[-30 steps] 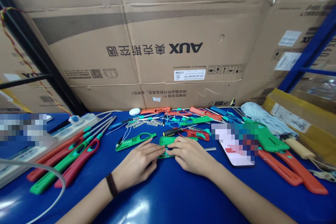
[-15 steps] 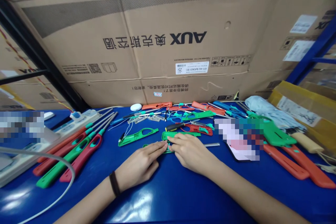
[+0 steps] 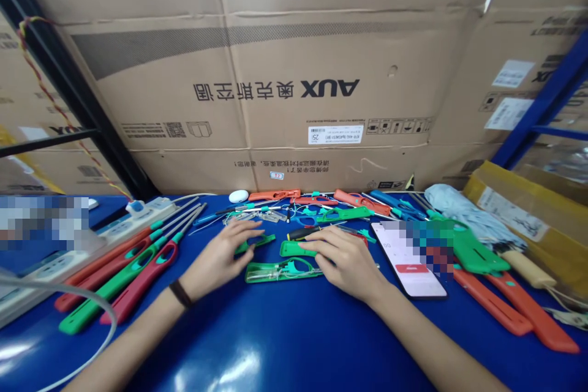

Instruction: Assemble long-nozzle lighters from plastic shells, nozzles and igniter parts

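Note:
My left hand (image 3: 223,257) is open, its fingers apart over the left end of a green lighter casing half (image 3: 261,241). The fingers hide much of that half, so contact is unclear. My right hand (image 3: 344,260) has its fingers and thumb closed on the right end of another green casing half (image 3: 294,249). Just below, an opened green lighter body (image 3: 269,272) lies on the table with a clear tank, a teal trigger and thin wires inside. The right hand covers this body's right end. A dark-handled screwdriver (image 3: 301,233) lies behind the right fingers.
Several orange, green and blue lighter parts (image 3: 349,214) lie along the cardboard (image 3: 275,43). A phone (image 3: 411,266) and orange lighters (image 3: 493,303) are on the right. Whole long-necked lighters (image 3: 114,282), a power strip (image 3: 46,275) and a white cable (image 3: 113,324) lie left on the blue table (image 3: 275,343).
My left hand has lifted off the opened lighter body and moved left with its fingers spreading. My right hand has shifted right, uncovering the tank and trigger. The camera view has tilted slightly up.

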`<state>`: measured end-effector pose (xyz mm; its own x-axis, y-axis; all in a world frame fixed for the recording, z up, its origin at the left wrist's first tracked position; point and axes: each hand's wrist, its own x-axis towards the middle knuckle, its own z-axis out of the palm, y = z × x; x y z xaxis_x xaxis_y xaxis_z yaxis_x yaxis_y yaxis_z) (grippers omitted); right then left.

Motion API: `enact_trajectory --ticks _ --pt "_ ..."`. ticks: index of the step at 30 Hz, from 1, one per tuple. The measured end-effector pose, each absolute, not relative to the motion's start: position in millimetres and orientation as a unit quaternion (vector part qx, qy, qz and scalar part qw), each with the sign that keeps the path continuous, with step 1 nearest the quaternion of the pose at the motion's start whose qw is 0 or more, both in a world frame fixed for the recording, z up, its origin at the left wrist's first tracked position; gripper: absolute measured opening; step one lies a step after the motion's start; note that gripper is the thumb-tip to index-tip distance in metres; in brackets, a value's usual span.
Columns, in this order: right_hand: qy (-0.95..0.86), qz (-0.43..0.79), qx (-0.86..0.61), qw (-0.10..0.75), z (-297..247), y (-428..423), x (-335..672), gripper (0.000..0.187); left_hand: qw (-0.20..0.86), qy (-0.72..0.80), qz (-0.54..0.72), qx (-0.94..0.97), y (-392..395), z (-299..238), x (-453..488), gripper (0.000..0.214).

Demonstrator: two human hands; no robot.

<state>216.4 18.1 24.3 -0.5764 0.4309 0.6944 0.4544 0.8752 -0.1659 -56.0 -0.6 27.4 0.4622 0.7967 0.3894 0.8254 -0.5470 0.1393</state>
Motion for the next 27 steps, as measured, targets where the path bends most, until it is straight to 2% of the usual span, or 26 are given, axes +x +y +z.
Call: enact_trajectory --ticks 4,7,10,15,19,22,24,27 --pt "-0.883 -0.016 -0.239 0.404 24 21 218 0.028 0.057 -0.471 -0.131 -0.871 16 30 -74 0.021" --pt "-0.878 -0.022 -0.245 0.41 23 24 219 0.028 0.022 -0.482 -0.153 -0.862 21 33 -76 0.022" --pt "-0.871 -0.019 -0.256 0.419 24 26 221 0.029 -0.062 -0.521 -0.246 -0.815 23 44 -70 0.028" --pt "-0.852 -0.004 -0.285 0.439 28 27 223 0.029 -0.234 -0.517 -0.477 -0.671 27 60 -54 0.039" --pt "-0.849 0.002 -0.287 0.444 29 26 224 0.029 -0.307 -0.486 -0.54 -0.615 37 58 -55 0.043" --pt "-0.855 0.007 -0.286 0.433 29 26 223 0.028 -0.252 -0.517 -0.469 -0.671 38 52 -63 0.043" --pt "-0.858 0.01 -0.284 0.428 28 25 223 0.028 -0.17 -0.513 -0.365 -0.758 32 47 -67 0.033" --pt "-0.862 0.013 -0.278 0.423 28 25 223 0.028 -0.1 -0.47 -0.215 -0.85 18 38 -68 0.026"
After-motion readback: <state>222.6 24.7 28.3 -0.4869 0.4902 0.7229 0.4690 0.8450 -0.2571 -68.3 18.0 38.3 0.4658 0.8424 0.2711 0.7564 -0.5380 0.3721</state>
